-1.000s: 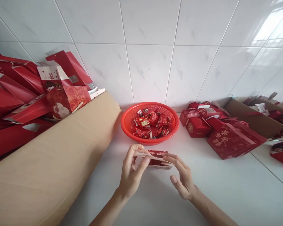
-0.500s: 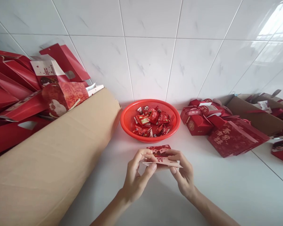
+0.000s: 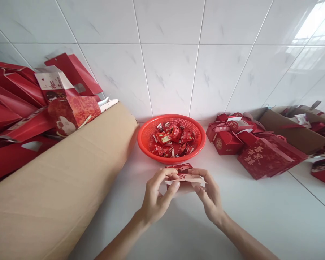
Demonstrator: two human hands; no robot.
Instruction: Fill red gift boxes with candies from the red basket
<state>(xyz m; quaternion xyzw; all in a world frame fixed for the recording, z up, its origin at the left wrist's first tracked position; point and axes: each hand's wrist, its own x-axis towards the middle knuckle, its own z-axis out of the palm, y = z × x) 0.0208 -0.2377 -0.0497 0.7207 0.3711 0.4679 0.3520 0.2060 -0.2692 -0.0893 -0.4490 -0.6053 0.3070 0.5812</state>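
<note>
Between my hands, just in front of the basket, is a small red and white paper gift box [image 3: 185,177] with printed figures and lettering. My left hand [image 3: 158,196] pinches its left side, thumb in front and fingers over the top. At the right side, my right hand [image 3: 209,195] grips a pale flap between thumb and fingers. The underside of the box is partly hidden by the flap and my fingers. Beyond it stands a red plastic basket [image 3: 142,144] holding several red-wrapped sweets [image 3: 176,133].
At the left, a large cardboard box [image 3: 70,184] holds red folded gift bags [image 3: 73,112]. Red gift boxes [image 3: 229,142] and a dark red bag [image 3: 260,159] lie at the right, before another cardboard box [image 3: 281,126]. A white tiled wall [image 3: 168,72] rises behind.
The gift box has shifted slightly left and away from me. The pale flap now stands further open, showing more of the box below it. Both hands keep their grip.
</note>
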